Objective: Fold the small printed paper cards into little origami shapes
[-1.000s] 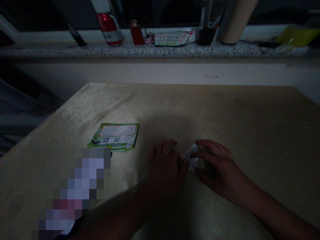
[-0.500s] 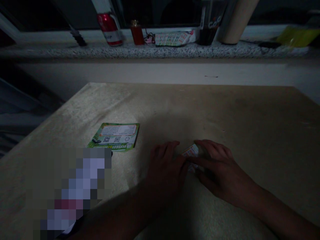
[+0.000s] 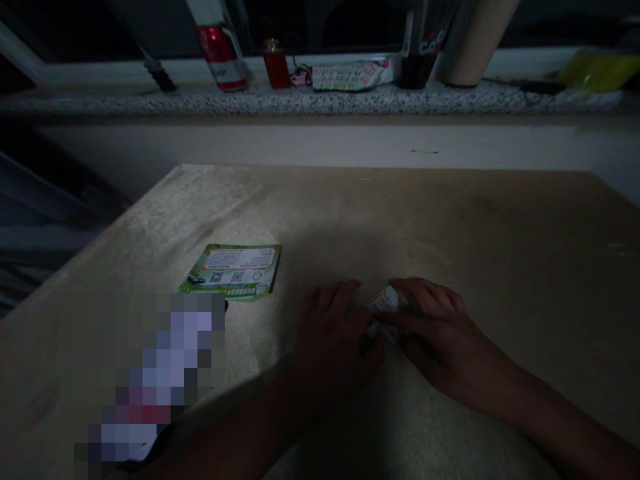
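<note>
In dim light both my hands rest on a beige table (image 3: pixel 450 220) near its front middle. My left hand (image 3: pixel 333 333) lies with fingers curled, its thumb side pressed against a small folded printed paper (image 3: pixel 383 303). My right hand (image 3: pixel 440 333) covers the paper from the right, fingers bent over it and pinching it. Only the paper's white and orange top corner shows between the two hands; the rest is hidden.
A green printed card (image 3: pixel 233 270) lies flat on the table to the left. A blurred object (image 3: pixel 155 380) sits at the front left. On the granite sill (image 3: pixel 300 101) behind stand a red can (image 3: pixel 220 50), a small red bottle (image 3: pixel 275 63), a printed packet (image 3: pixel 350 75) and dark cups.
My hands have drawn closer together over the paper, so less of it shows than a second ago. The view shifted slightly.
</note>
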`<state>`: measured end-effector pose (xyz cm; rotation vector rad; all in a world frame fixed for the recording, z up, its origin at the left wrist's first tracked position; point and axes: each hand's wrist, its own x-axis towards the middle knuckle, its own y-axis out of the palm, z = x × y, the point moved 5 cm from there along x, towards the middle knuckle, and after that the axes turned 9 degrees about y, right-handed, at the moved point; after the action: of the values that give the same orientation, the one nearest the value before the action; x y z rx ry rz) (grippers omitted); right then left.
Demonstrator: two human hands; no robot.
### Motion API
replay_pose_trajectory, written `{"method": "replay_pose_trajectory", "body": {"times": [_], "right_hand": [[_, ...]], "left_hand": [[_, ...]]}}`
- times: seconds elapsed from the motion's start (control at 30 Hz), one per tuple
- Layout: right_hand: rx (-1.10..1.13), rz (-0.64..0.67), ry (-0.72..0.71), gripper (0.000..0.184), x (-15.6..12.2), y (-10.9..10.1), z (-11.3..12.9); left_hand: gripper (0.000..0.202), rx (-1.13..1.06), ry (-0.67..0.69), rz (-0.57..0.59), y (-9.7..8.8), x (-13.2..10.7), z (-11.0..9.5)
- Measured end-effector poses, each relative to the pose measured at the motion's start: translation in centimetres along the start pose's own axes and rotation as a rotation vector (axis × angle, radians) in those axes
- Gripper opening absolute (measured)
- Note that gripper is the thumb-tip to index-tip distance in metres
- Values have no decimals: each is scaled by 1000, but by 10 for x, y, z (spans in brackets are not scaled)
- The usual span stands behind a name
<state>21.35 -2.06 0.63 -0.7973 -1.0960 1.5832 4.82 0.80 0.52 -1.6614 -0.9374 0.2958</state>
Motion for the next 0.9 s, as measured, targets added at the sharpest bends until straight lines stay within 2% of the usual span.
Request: {"method": "replay_pose_trajectory", "body": {"times": [0.57, 0.67, 0.8, 0.9], "right_hand": [[10, 8, -14, 53, 0, 0, -3], [5, 6, -33, 53, 1, 0, -4], [8, -22, -32, 43, 2, 0, -5], [-3, -42, -29, 46, 2, 2, -5]], "left_hand": [[49, 38, -26, -11, 10, 4, -2], [44, -10, -46, 33, 7, 4, -1], [35, -67, -59, 68, 3, 3, 2], [25, -105, -74, 90, 3, 2, 8]]}}
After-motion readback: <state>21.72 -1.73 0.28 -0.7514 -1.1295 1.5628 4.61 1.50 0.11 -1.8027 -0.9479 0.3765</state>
